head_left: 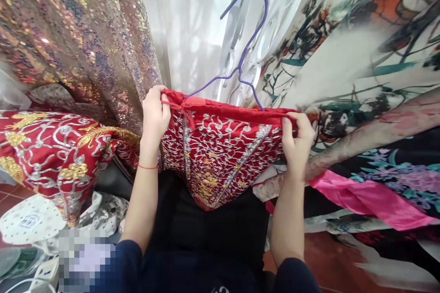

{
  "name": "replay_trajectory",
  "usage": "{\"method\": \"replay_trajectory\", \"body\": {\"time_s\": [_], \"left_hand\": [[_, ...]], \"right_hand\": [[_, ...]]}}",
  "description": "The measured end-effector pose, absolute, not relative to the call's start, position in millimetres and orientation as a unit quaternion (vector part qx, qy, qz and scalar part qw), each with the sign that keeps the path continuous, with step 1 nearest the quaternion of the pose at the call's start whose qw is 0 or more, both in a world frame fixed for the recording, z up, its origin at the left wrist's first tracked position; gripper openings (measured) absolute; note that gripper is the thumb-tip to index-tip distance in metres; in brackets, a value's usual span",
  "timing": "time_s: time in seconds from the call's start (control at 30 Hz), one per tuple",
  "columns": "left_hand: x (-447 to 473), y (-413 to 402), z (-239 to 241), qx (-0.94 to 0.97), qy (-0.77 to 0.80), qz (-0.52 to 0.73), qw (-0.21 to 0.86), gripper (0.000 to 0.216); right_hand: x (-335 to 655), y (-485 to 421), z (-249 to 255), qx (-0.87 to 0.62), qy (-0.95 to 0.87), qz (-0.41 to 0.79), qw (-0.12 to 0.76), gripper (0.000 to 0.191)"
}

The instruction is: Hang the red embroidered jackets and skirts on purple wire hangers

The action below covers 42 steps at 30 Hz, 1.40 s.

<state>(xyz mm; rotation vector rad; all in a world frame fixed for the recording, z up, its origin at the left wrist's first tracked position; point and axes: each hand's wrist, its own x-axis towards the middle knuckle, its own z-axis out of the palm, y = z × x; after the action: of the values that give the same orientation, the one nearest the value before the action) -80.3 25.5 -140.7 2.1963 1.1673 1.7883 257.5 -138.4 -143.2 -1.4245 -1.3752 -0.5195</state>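
Stretched between my two hands is a red embroidered skirt point(220, 146) with silver swirls, gold flowers and a plain red waistband. My left hand point(156, 112) is closed on the waistband's left end, close to a small tied red cord point(187, 112). At the right end, my right hand point(298, 139) pinches the same band between thumb and fingers. A purple wire hanger point(239, 66) rises out of the waistband, its lower part hidden inside or behind the skirt. The hanger's hook stands upright before a white openwork frame.
A sequined curtain-like cloth point(85, 32) hangs at left, above another red embroidered garment point(51, 146). Patterned fabric point(343, 55) hangs at right. A branch-like pole point(371, 135) slants across there, with pink cloth point(371, 197) below. A dotted white item point(30, 219) lies lower left.
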Motion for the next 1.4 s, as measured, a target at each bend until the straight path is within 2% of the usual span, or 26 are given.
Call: {"method": "replay_trajectory", "body": {"time_s": [0.13,0.33,1.0,1.13,1.27,1.4], "left_hand": [[-75.4,31.2,-157.6,0.681,0.402,0.612,0.007,0.036],[-74.3,24.6,-166.3,0.669,0.415,0.617,-0.011,0.042],[-74.6,9.1,-164.6,0.657,0.418,0.628,0.01,0.036],[-79.4,-5.0,-161.1,0.681,0.408,0.608,0.013,0.032],[-82.5,-41.6,-178.2,0.722,0.407,0.56,0.021,0.055],[-81.0,-77.3,-210.0,0.724,0.406,0.55,0.094,0.057]], "right_hand": [[257.6,-135.5,-149.1,-0.599,-0.567,-0.242,0.512,0.031],[258.4,-113.5,-160.7,-0.609,-0.52,-0.293,0.522,0.035],[261.2,-121.7,-163.6,-0.609,-0.541,-0.28,0.509,0.034],[248.0,-125.2,-165.0,-0.592,-0.528,-0.297,0.532,0.03],[216.9,-132.0,-165.6,-0.561,-0.486,-0.368,0.56,0.045],[173.5,-134.6,-155.9,-0.549,-0.514,-0.366,0.549,0.047]]}}
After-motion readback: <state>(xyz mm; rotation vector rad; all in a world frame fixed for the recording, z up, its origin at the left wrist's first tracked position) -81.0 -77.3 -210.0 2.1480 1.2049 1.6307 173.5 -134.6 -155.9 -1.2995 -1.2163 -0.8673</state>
